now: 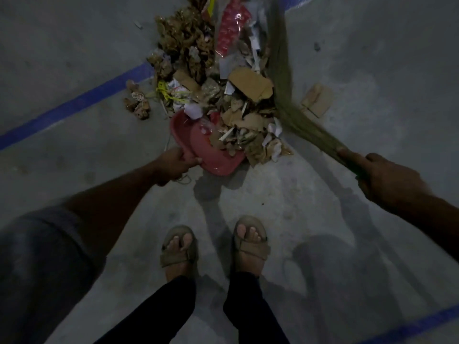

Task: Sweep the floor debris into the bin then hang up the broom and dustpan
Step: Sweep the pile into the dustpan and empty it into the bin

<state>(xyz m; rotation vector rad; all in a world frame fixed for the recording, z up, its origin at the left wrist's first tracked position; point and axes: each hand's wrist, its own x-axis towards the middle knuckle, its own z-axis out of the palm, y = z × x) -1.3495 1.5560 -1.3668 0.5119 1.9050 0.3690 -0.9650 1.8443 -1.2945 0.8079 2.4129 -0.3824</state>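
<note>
The debris (223,78) looked light and loose to me, paper and cardboard scraps likely to scatter, heaped mid-floor and spilling into the dustpan (211,150). My left hand (173,165) gripped the dustpan's near rim, fingers curled over it. My right hand (387,180) was closed around the soft grass broom (283,78) where the bristles bunch together.

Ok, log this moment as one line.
phase: sweeping | left hand: holds dustpan | right hand: holds broom | debris: partly in pan
</note>
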